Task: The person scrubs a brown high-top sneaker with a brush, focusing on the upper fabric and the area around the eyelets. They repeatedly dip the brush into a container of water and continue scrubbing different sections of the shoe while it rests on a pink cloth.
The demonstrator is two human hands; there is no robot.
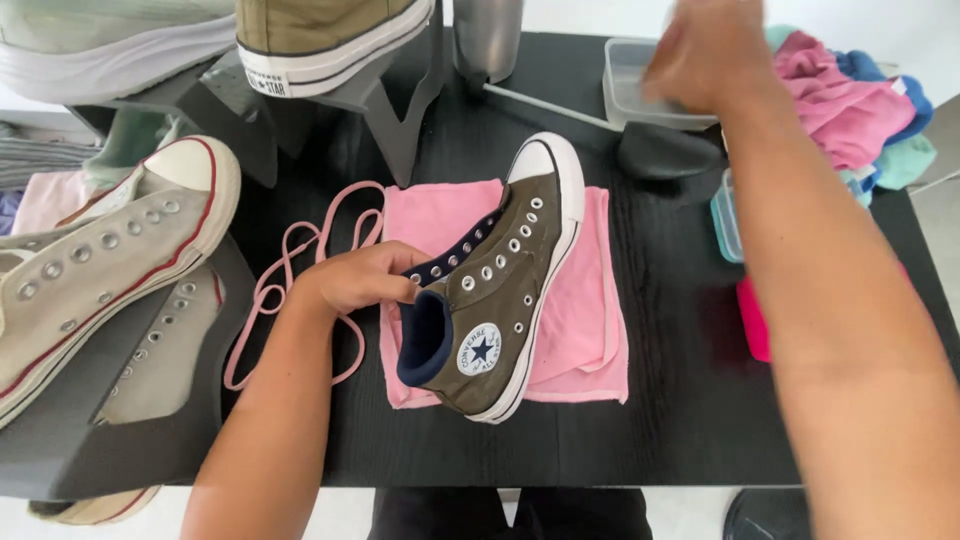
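Head view of a black table (680, 400). At the centre of the frame an olive high-top sneaker (505, 290) without laces lies on its side on a pink cloth (590, 330), its white toe cap toward the top of the frame and its dark blue lining open toward the lower left. The left hand (360, 280), at centre left, is closed on the sneaker's upper edge beside the eyelets, thumb and fingers pinching the collar. Just left of that hand, a pink shoelace (290, 270) lies in loose loops on the table, partly under the wrist. The right hand (705, 50), blurred at the upper right of the frame, hovers over a clear plastic container (625, 85); whether its fingers are spread or closed on anything cannot be told. The two hands are well apart. Right of the container sits a pile of pink, blue and green cloths (850, 100). At the left edge of the frame a worn grey-white sneaker (100, 260) with a red stripe rests on a dark stand (90, 450); at the upper left, another olive sneaker (320, 40) sits on a raised stand. A dark curved object (665, 150) lies just below the container.
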